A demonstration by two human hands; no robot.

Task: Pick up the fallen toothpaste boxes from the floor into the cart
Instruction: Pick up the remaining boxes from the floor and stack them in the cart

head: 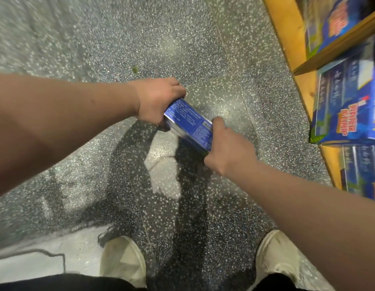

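A blue toothpaste box (187, 122) with white print is held above the speckled floor, tilted from upper left to lower right. My left hand (157, 99) grips its upper left end. My right hand (226, 150) grips its lower right end. It may be a stack of boxes; I cannot tell how many. The cart is not in view.
A yellow wooden shelf (287, 32) runs along the right edge, stocked with blue toothpaste boxes (346, 106). My two pale shoes (123, 259) stand at the bottom of the frame. Grey terrazzo floor (98, 38) stretches ahead and to the left.
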